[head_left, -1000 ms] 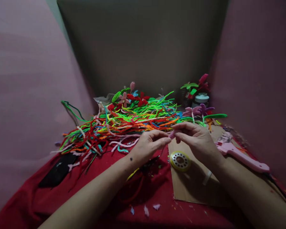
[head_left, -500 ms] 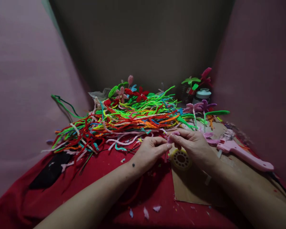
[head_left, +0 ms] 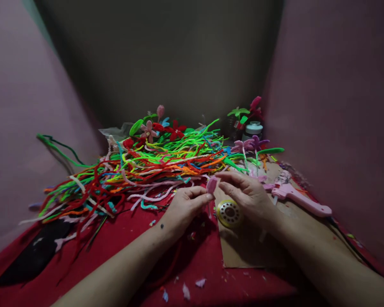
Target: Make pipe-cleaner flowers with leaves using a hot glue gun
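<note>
My left hand pinches a fuzzy pink piece just beyond and to the left of a yellow-rimmed disc, thumb and forefinger clamped on its lower left edge, while my right hand, beyond and to the right of the disc, hovers with thumb and forefinger parted beside the piece; whether a right fingertip grazes it, I cannot tell. A thin pink strand hangs below my left fingertips, left of the disc. By its look I judge the piece feather-light and soft, its nap easily crushed, with little slip against bare skin; a bendable core probably lets it hold a curve, so it seems likelier to lose its shape than to break. The lower end, near the strand, looks the surest place to grip, with only a light touch at the rim. The disc sits at the left edge of a sheet of cardboard; beyond it spreads a heap of bright fuzzy stems, and off to its right rests a pink-handled tool.
</note>
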`<state>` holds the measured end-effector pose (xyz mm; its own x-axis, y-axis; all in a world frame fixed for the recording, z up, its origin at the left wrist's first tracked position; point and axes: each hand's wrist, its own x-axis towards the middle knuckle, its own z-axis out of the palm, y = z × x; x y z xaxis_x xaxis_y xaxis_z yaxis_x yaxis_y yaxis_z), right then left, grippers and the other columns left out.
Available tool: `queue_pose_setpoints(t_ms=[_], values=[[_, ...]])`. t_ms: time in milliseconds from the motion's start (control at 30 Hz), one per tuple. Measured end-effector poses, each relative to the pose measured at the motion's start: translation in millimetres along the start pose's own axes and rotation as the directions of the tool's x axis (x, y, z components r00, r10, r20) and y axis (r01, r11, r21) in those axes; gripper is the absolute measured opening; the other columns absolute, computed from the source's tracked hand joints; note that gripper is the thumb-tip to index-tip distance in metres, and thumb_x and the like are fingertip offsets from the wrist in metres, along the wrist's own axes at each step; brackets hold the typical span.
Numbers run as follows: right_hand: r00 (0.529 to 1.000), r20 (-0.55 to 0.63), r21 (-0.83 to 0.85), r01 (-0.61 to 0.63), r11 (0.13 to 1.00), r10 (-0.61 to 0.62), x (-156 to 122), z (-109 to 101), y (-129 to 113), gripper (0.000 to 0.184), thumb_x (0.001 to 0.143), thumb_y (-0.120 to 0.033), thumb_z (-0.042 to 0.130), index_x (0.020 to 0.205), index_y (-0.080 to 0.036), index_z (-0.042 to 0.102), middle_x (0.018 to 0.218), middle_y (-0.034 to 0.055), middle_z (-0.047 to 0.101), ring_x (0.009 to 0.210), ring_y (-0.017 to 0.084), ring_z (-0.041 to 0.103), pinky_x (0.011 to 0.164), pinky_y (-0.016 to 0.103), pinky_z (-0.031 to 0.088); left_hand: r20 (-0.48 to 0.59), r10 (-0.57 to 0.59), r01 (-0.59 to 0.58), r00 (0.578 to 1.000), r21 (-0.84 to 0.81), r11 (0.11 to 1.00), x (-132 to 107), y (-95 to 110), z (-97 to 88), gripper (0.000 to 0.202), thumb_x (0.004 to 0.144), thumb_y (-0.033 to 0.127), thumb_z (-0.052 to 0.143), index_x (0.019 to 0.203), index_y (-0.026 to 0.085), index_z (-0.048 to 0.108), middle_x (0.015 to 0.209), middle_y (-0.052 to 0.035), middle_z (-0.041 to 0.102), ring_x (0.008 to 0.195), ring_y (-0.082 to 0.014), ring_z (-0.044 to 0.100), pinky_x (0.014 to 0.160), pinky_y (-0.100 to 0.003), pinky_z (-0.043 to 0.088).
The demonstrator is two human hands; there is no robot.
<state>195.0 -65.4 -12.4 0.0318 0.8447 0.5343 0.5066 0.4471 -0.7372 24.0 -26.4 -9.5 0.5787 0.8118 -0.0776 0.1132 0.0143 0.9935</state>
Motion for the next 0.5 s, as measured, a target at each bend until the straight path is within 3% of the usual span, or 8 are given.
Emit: queue_pose_setpoints(t_ms=[67, 133, 167, 233, 300, 333, 400, 500], values=[[0.989, -0.112, -0.205, 0.068, 0.976, -0.092, -5, -22, 5, 0.017, 0.084, -0.021, 0.051, 0.094, -0.017, 0.065, 0.089, 0.0067, 0.067, 0.085, 0.018, 0.062, 0.076, 0.031, 0.048, -0.013, 0.0, 0.0, 1.0, -0.041, 0.999, 1, -2, -1.3, 0.025, 0.073, 0.036, 0.062, 0.063, 0.014, 0.055, 0.046, 0.007, 0.037, 0.043, -0.0054, 0.027, 0.044, -0.021, 0.019], [0.982, -0.156, -0.464, 0.026, 0.885, -0.111, -17, -49, 15, 0.023, 0.081, -0.014, 0.048, 0.097, -0.017, 0.064, 0.09, 0.0079, 0.067, 0.083, 0.02, 0.062, 0.073, 0.034, 0.048, -0.027, -0.019, 0.018, 0.999, -0.066, 0.998, 2, -5, -1.6, 0.029, 0.074, 0.037, 0.062, 0.059, 0.015, 0.051, 0.044, 0.0074, 0.036, 0.042, -0.005, 0.026, 0.044, -0.022, 0.018], [0.979, -0.169, -0.603, -0.011, 0.797, -0.114, -25, -63, 20, 0.026, 0.078, -0.012, 0.047, 0.099, -0.016, 0.063, 0.091, 0.0094, 0.066, 0.082, 0.022, 0.061, 0.071, 0.035, 0.048, -0.029, -0.027, 0.025, 0.999, -0.068, 0.997, 2, -5, -1.3, 0.03, 0.074, 0.037, 0.061, 0.058, 0.015, 0.05, 0.043, 0.0075, 0.036, 0.041, -0.0049, 0.026, 0.045, -0.022, 0.018], [0.987, -0.159, -0.84, -0.122, 0.528, -0.025, -43, -88, 33, 0.033, 0.076, -0.015, 0.049, 0.107, -0.012, 0.06, 0.093, 0.0143, 0.065, 0.084, 0.028, 0.059, 0.069, 0.04, 0.047, -0.03, -0.037, 0.036, 0.999, -0.06, 0.998, 3, -6, -0.1, 0.032, 0.074, 0.038, 0.061, 0.056, 0.015, 0.048, 0.042, 0.0074, 0.036, 0.041, -0.0046, 0.026, 0.044, -0.022, 0.017], [0.989, -0.12, -0.952, -0.14, 0.274, 0.089, -60, -103, 44, 0.034, 0.079, -0.02, 0.047, 0.109, -0.008, 0.058, 0.089, 0.0171, 0.064, 0.079, 0.03, 0.058, 0.066, 0.041, 0.046, -0.031, -0.044, 0.043, 0.999, -0.049, 0.998, 3, -5, 1.4, 0.033, 0.074, 0.039, 0.062, 0.056, 0.015, 0.048, 0.041, 0.0072, 0.036, 0.04, -0.0045, 0.026, 0.044, -0.022, 0.016], [0.985, -0.11, -0.968, -0.137, 0.211, 0.135, -66, -107, 49, 0.036, 0.079, -0.021, 0.048, 0.111, -0.008, 0.057, 0.088, 0.0166, 0.064, 0.078, 0.03, 0.057, 0.065, 0.04, 0.046, -0.03, -0.048, 0.047, 0.998, -0.047, 0.998, 3, -5, 2.0, 0.033, 0.073, 0.039, 0.062, 0.055, 0.015, 0.048, 0.042, 0.0071, 0.036, 0.04, -0.0044, 0.026, 0.043, -0.022, 0.016], [0.972, -0.099, -0.976, -0.137, 0.167, 0.214, -72, -109, 57, 0.038, 0.079, -0.021, 0.048, 0.114, -0.008, 0.054, 0.088, 0.0157, 0.064, 0.077, 0.029, 0.058, 0.064, 0.038, 0.045, -0.023, -0.057, 0.056, 0.998, -0.047, 0.997, 3, -6, 2.7, 0.033, 0.072, 0.04, 0.062, 0.055, 0.015, 0.048, 0.042, 0.0068, 0.037, 0.04, -0.0045, 0.027, 0.043, -0.022, 0.017], [0.955, -0.104, -0.961, -0.168, 0.219, 0.278, -72, -106, 64, 0.039, 0.08, -0.023, 0.047, 0.116, -0.008, 0.052, 0.09, 0.015, 0.063, 0.081, 0.029, 0.059, 0.061, 0.035, 0.045, -0.03, -0.058, 0.057, 0.998, -0.037, 0.998, 3, -7, 1.7, 0.035, 0.071, 0.042, 0.063, 0.054, 0.015, 0.048, 0.042, 0.0067, 0.038, 0.039, -0.0046, 0.027, 0.043, -0.022, 0.017]])
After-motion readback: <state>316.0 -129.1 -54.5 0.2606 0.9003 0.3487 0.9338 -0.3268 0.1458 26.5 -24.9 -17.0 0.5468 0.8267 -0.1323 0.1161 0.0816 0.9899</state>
